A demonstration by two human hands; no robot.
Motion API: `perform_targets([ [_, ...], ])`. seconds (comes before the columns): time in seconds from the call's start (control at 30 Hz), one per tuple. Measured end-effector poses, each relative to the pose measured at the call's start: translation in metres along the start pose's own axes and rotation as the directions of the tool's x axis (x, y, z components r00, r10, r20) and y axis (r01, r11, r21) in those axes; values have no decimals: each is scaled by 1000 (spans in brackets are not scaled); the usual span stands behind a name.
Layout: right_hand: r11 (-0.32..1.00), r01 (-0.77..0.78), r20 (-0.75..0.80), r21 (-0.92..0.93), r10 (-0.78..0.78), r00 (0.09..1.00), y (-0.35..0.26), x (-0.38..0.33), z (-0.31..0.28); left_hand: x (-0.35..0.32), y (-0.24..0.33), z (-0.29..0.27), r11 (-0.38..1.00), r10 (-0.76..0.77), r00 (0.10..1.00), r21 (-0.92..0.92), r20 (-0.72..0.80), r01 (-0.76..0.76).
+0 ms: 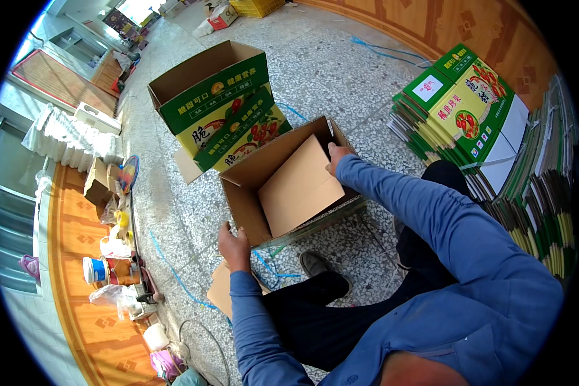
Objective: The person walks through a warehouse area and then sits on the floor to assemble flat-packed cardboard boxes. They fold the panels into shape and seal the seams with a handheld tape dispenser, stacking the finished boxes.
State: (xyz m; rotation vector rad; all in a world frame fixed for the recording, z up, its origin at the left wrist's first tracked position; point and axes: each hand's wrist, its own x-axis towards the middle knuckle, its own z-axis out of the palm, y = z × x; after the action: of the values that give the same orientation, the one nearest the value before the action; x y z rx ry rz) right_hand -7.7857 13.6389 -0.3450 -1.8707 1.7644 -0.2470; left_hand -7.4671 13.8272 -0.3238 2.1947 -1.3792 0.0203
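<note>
In front of me an open cardboard box [243, 217] rests at a tilt. Inside it lies a plain brown cardboard sheet [299, 186], slanted across the opening. My right hand [336, 158] reaches over the box's right wall, with its fingers closed on the sheet's right edge. Just outside the near left corner is my left hand [235, 247], fingers apart and holding nothing. Behind the box stand green and yellow printed cartons [222, 96], the rear one gaping at the top.
To my right lie flattened printed cartons [463, 106] in strapped stacks. A loose cardboard piece [220, 289] is on the speckled floor by my left forearm. Blue strapping [174, 267] trails nearby. A white and blue tub [95, 270] and plastic bags line the left wall.
</note>
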Motion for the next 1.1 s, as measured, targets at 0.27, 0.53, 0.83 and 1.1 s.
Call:
perform_targets([
  [0.27,981,58,-405,-188,-131,905,58,-16,-16,20,-66,46,904,-423,790,150,443,400],
  [0.53,868,194,353,-456,-24,935,115,5,27,28,-71,56,961,-271,871,67,410,267],
  [0.83,987,-64,179,-146,90,980,125,16,-46,41,-7,8,967,-199,906,227,374,119],
  [1.1,867,493,158,80,-499,852,139,49,-200,78,58,-51,943,-107,846,-216,522,253],
])
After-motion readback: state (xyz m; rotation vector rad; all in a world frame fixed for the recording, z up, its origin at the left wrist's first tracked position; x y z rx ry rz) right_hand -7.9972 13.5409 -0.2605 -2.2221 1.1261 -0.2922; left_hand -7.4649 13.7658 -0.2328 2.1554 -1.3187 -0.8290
